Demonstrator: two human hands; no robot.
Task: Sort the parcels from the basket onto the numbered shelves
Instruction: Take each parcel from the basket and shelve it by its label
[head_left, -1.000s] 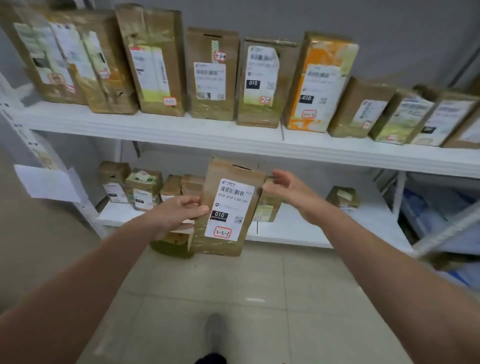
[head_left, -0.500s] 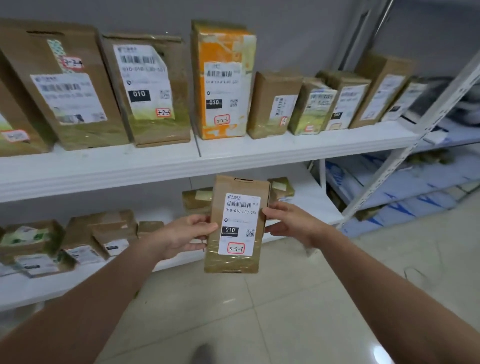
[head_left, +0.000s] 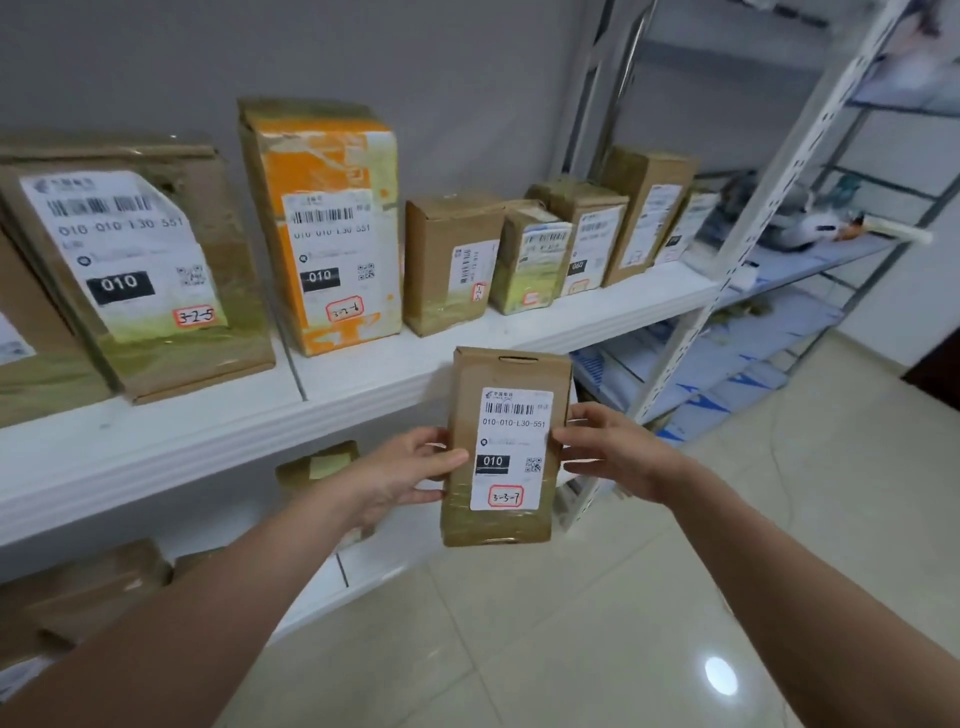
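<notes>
A brown cardboard parcel (head_left: 467, 410) stands upright in the air in front of the white shelf (head_left: 218, 431), its white label marked 3-3-7 facing me. My left hand (head_left: 400, 475) grips its left edge, thumb on the front. My right hand (head_left: 610, 454) holds its right edge with fingers curled round it. On the shelf above stand parcels labelled 3-2-5 (head_left: 140, 270) and 3-2-6 (head_left: 327, 223), then several smaller boxes (head_left: 452, 260) to the right. The basket is not in view.
A lower white shelf (head_left: 395, 551) holds small parcels (head_left: 317, 467) behind my left arm. A perforated metal upright (head_left: 753, 218) separates this rack from another with blue shelves (head_left: 789, 260) and clutter on the right. Glossy tiled floor (head_left: 597, 623) lies below.
The view has swung right along the shelf, from the parcels further left to those marked 3-2-5 and 3-2-6. The parcel stays held between both hands, now nearer the rack's right end.
</notes>
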